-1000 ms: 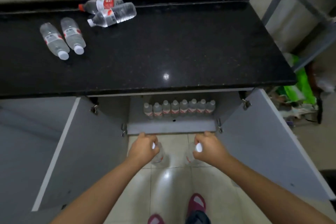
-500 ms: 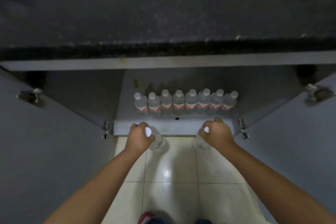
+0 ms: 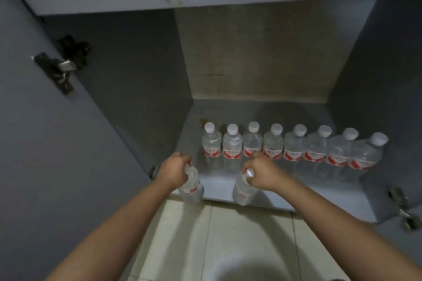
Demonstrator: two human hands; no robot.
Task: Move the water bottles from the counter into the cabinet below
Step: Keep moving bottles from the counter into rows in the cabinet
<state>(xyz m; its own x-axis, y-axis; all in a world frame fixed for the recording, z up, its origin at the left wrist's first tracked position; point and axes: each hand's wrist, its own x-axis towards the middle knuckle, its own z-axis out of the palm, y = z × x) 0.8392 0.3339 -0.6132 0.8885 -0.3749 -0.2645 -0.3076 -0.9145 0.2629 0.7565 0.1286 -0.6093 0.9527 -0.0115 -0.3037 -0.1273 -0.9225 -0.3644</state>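
Two more bottles at the cabinet (image 3: 251, 180) edge

Your left hand (image 3: 173, 172) grips one bottle (image 3: 191, 189) by its neck, your right hand (image 3: 262, 172) another (image 3: 243, 190), both hanging at the cabinet's front lip, just ahead of the row of eight (image 3: 294, 150) standing inside.

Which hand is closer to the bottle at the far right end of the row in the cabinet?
Right. The right hand, holding a bottle by its top, is nearer the end bottle. The left hand, with its own bottle, is farther left.
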